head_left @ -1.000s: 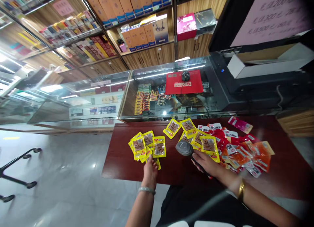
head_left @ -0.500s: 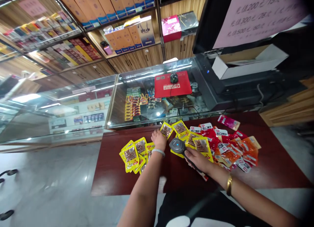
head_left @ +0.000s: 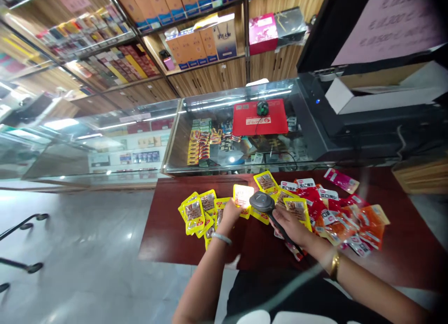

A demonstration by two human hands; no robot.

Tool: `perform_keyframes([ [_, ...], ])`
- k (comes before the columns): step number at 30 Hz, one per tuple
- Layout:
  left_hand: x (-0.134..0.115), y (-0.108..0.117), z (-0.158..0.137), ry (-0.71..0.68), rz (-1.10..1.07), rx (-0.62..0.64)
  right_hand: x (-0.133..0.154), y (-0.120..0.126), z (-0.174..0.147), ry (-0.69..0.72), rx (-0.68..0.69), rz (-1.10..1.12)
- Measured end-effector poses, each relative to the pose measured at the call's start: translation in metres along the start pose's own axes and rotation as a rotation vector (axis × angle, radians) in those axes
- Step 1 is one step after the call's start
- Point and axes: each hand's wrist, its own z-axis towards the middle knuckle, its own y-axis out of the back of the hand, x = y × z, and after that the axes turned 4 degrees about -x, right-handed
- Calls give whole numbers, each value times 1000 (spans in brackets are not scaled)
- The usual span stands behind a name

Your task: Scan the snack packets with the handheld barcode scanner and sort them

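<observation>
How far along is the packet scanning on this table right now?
Looks partway. A fan of yellow packets lies set aside at left. The left hand holds one yellow packet at the scanner in the right hand. The red and orange packets look untouched.

Yellow snack packets [head_left: 196,209] with brown centres lie left of centre, red-and-white packets [head_left: 317,200] and orange packets [head_left: 367,221] right, on a dark red-brown table [head_left: 168,235]

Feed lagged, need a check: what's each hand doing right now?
Left hand: closed on a yellow snack packet, held up.
Right hand: closed on the barcode scanner.
</observation>
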Motion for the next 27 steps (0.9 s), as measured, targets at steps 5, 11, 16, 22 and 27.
perform_keyframes([
  [5, 30, 15, -29, 90, -72, -150, -5, -11, -4, -43, 77, -78],
  [11, 57, 64, -72, 205, 111, -614, -15, -20, -6, -74, 162, -134],
  [16, 43, 58, -74, 41, 361, -758, -17, -16, -11, -70, 161, -123],
  [22, -3, -30, -23, -96, -5, -268, -25, 10, -29, -89, 14, -79],
  [27, -44, -87, 24, 232, -574, -33, -23, 31, -49, -96, -110, -81],
])
